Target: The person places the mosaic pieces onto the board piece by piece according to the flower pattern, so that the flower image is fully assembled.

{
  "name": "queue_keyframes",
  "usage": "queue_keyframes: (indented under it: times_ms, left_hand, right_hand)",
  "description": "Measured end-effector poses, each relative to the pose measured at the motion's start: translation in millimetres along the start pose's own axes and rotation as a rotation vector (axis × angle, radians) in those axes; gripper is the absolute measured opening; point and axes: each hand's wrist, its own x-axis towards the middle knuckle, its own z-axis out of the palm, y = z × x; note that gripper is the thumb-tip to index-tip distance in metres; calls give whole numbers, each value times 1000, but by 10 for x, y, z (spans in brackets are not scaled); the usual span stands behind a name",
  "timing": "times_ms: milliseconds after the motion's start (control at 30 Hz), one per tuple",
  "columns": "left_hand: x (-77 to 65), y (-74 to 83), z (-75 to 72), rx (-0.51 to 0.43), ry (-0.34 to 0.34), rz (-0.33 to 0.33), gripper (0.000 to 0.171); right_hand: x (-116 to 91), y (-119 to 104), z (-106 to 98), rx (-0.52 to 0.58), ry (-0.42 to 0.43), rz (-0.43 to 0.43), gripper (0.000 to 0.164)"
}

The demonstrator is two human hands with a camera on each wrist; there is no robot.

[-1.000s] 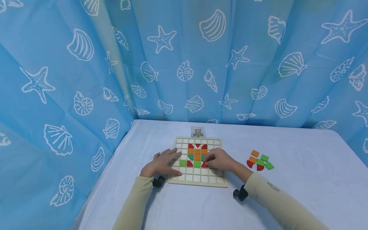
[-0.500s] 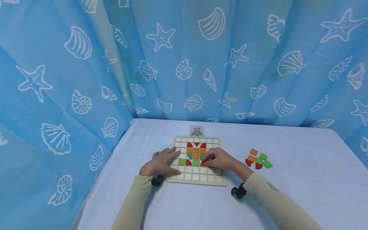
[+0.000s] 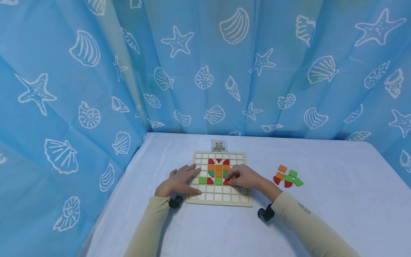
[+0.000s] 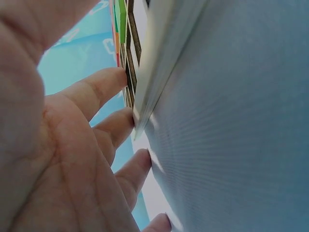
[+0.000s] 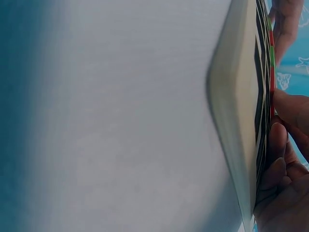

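A square board with a pale wooden frame (image 3: 218,204) and a grid of white cells lies on the table. Red, orange and green tiles form a pattern in its middle columns. At the right of the lowest coloured row, my right hand (image 3: 245,177) pinches a red quarter-round tile (image 3: 226,182) at its cell; its fingers are curled and hide part of it. My left hand (image 3: 178,181) spreads over the board's left edge, thumb low and fingers above. In the left wrist view, two fingertips (image 4: 126,116) touch the board's edge and others reach the cloth.
Behind the board lies a small printed card (image 3: 219,145) with a coloured grid picture. To the right is a loose group of several tiles, including an orange square (image 3: 282,168), a green square (image 3: 298,182) and a red rounded piece (image 3: 288,184). A blue shell-patterned curtain (image 3: 205,71) hangs behind.
The head view has shifted slightly. Both hands stay in nearly the same places on the board, the right fingers still at the red tile.
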Motion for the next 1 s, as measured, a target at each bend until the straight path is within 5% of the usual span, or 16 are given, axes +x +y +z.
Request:
queue_keyframes:
  times_ms: [1000]
  left_hand:
    - [-30,42,17,-5,28,0,91]
  right_hand:
    - [-24,-27,23,-35,8,-14,8]
